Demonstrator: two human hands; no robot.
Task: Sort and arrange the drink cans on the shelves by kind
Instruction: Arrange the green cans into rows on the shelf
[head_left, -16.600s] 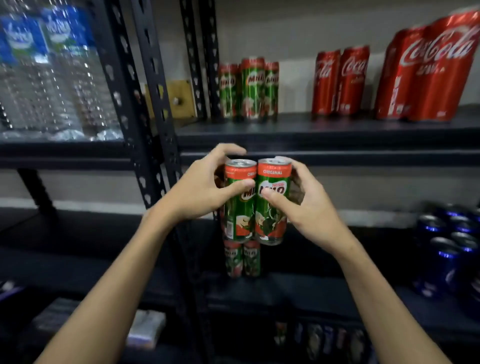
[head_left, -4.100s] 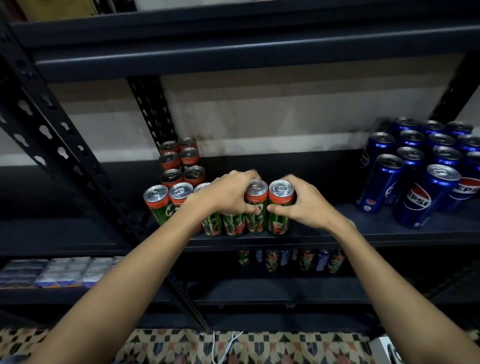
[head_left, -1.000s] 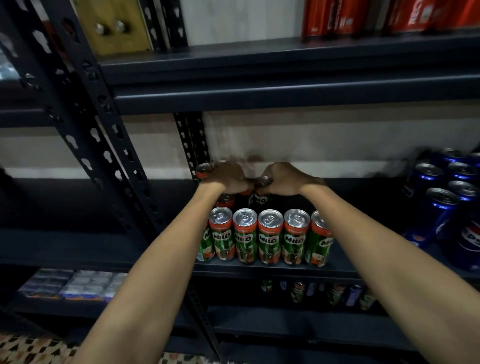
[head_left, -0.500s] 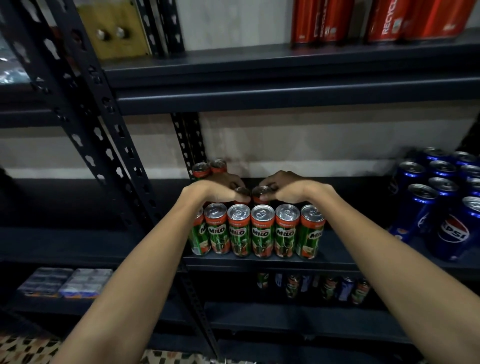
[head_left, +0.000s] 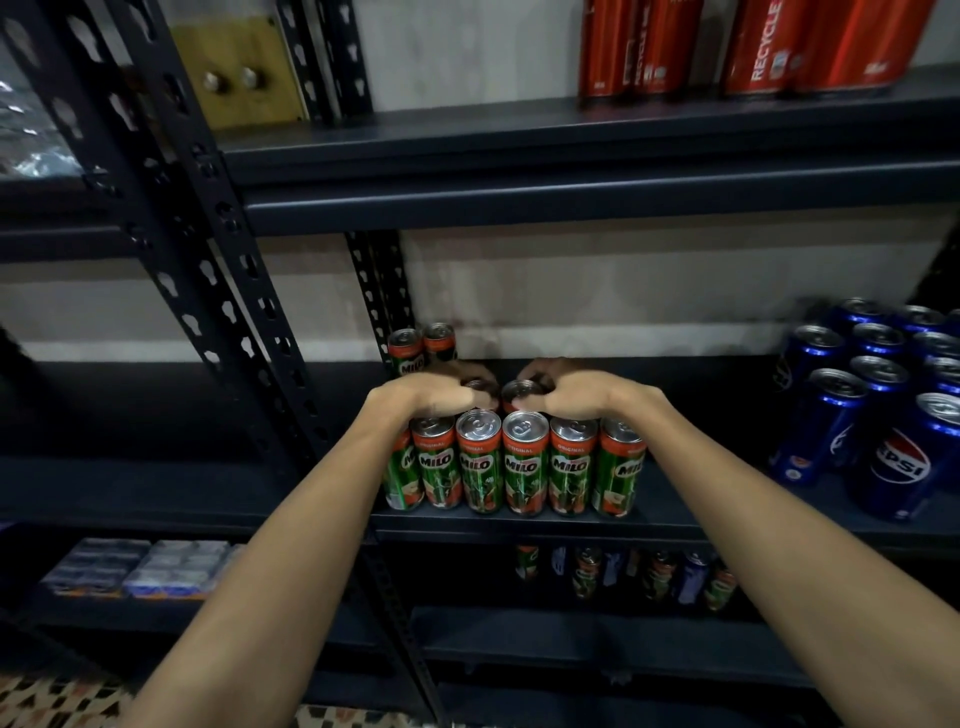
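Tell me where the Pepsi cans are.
In the head view, the Pepsi cans stand clustered at the right end of the middle shelf, apart from the Milo cans.

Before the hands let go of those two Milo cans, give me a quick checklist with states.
1. Left hand grips its second-row Milo can: ok.
2. Right hand grips its second-row can: ok.
3. Both cans seated on the middle shelf: cannot tell, bases hidden.
4. Front Milo row upright, labels forward: ok.
5. Kinds apart, Pepsi cans off to the right: ok.
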